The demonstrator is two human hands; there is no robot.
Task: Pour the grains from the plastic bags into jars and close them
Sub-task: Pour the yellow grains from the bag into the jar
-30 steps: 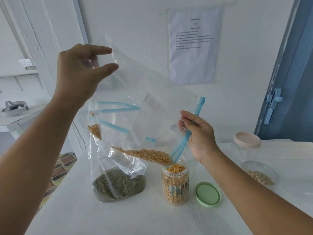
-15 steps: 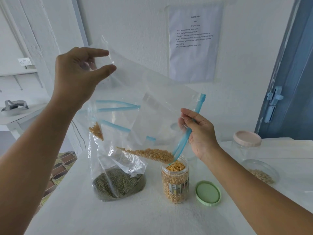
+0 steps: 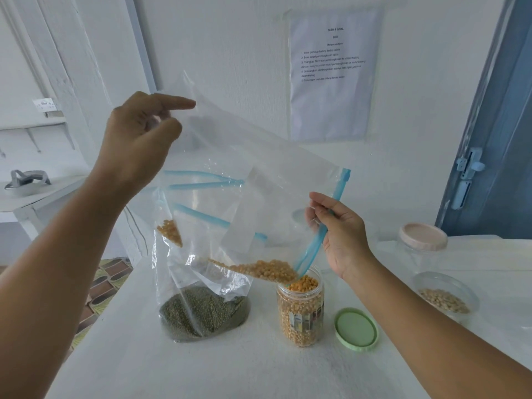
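A clear zip bag [image 3: 259, 180] hangs tilted over the table. My left hand [image 3: 141, 139] pinches its raised bottom corner. My right hand [image 3: 336, 234] pinches the blue zip edge [image 3: 319, 240] at the bag's mouth, just above an open plastic jar [image 3: 299, 309]. Yellow corn kernels [image 3: 264, 269] lie heaped in the bag's low corner at the jar's rim, and a small clump stays in another corner. The jar is filled with corn to the top. Its green lid [image 3: 356, 329] lies flat on the table to the right.
A second zip bag of green beans [image 3: 201, 312] stands left of the jar on the white table [image 3: 230, 370]. At the right sit a jar with a pink lid [image 3: 422, 237] and an open jar holding pale beans [image 3: 444, 298]. A blue door is behind.
The bag and both hands have dropped slightly. The kernels have slid nearer the mouth over the jar.
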